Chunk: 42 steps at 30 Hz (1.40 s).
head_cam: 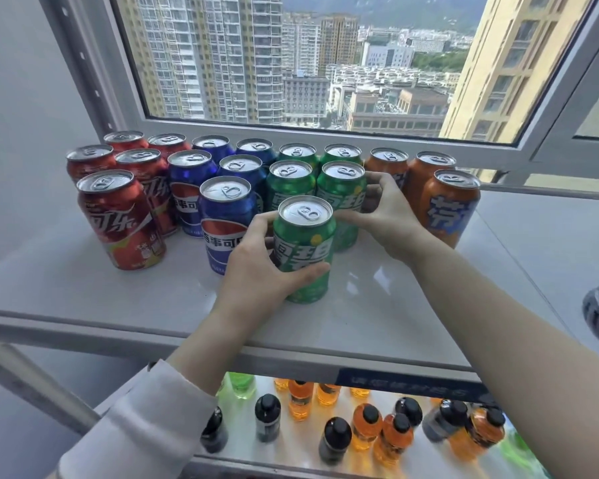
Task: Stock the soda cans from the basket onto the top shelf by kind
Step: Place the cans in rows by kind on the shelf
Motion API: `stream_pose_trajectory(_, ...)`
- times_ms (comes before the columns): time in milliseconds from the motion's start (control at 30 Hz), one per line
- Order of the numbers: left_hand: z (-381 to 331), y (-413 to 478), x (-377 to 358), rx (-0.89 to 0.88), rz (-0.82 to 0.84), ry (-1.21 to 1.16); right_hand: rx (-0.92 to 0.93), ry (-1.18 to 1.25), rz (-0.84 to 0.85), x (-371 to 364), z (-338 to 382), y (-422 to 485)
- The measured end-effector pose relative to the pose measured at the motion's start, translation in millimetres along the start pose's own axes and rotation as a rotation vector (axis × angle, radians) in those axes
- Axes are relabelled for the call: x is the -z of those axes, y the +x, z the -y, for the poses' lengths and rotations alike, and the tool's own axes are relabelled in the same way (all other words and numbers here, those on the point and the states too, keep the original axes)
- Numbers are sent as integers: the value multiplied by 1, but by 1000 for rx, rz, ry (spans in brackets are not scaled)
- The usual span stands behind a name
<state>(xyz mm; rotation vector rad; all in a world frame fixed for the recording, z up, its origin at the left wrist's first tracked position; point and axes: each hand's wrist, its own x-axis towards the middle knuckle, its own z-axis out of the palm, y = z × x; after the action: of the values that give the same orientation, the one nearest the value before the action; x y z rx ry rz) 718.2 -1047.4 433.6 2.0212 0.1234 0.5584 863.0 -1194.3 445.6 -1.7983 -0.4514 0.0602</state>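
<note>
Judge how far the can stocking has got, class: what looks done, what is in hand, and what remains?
Done: red cans, blue cans and orange cans stand grouped by colour on the top shelf. In hand: the left hand grips the front green can, while the right hand touches the green can behind. Left: unclear, since the basket is out of view.

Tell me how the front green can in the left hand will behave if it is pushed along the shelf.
The front green can looks unopened, tab flat, so probably full and heavy for its size. The shelf looks glossy, so it should slide rather than catch. It stands tall and narrow; a high push may tip it, and once down it would roll. The left hand has its grip around the can's side.
</note>
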Motion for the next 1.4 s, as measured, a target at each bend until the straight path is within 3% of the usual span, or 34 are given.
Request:
stream_pose_trajectory(233, -5, 2, 1, -14, 46, 39, 30, -51, -10, -3, -2, -8)
stream_pose_trajectory(400, -31, 5, 15, -187, 74, 311, 111, -206, -57, 9, 17, -13)
stream_pose_trajectory(567, -58, 30, 33, -272, 352, 688, 215, -545, 11, 17, 48, -7)
stream_pose_trajectory(700, -71, 47, 39, -305, 458, 773, 234, -688, 75, 14, 66, -7)
stream_pose_trajectory(1000, -59, 61, 36, -260, 312, 835, 213, -767, 99, 11, 72, 0)
stream_pose_trajectory(1400, -60, 62, 38, -239, 321, 854, 214, -730, 108, 15, 70, 1)
